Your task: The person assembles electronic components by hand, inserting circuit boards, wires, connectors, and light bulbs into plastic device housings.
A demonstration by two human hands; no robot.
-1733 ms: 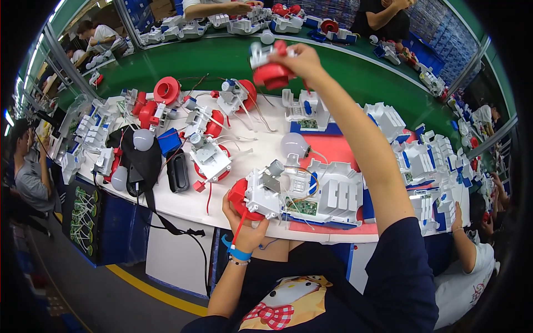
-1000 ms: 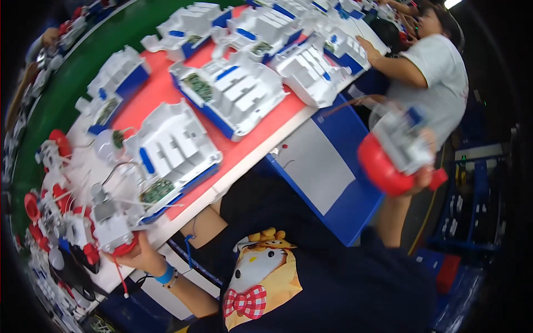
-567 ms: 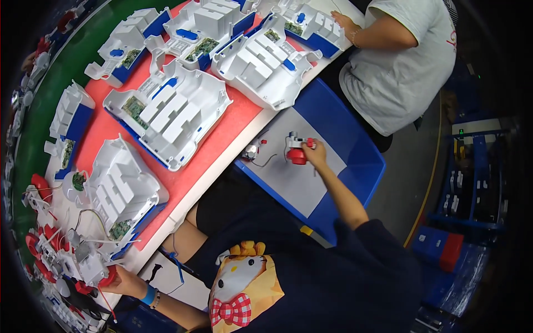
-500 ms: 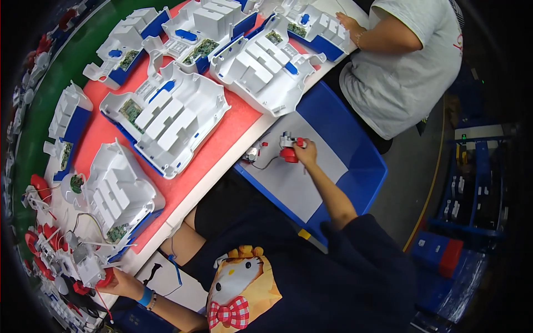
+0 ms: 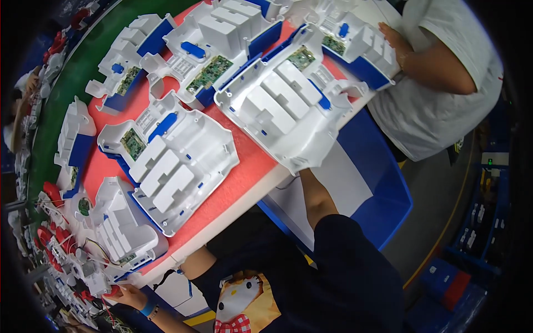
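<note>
My left hand (image 5: 129, 297) is at the near left table end, its fingers closed on a white plastic assembly (image 5: 95, 277) with a red end. Thin wires and several similar red and white parts lie beside it. My right forearm (image 5: 317, 202) reaches into a blue bin (image 5: 397, 208) below the table edge. The right hand itself is hidden behind a white plastic housing (image 5: 280, 102) that overhangs the edge, so its fingers and anything in them do not show. Closest to my left hand stands another white housing (image 5: 119, 225) with a blue side.
More white and blue housings with green circuit boards, such as one large open shell (image 5: 186, 161), stand on the red table mat (image 5: 252, 152). At the upper right, a co-worker's hand (image 5: 393, 39) touches a housing. A blue rack (image 5: 474, 222) stands at the far right.
The view has shifted. My right hand, which held a red and white part over the bin, has moved toward the table edge and out of sight. My left hand stays at the white assembly.
</note>
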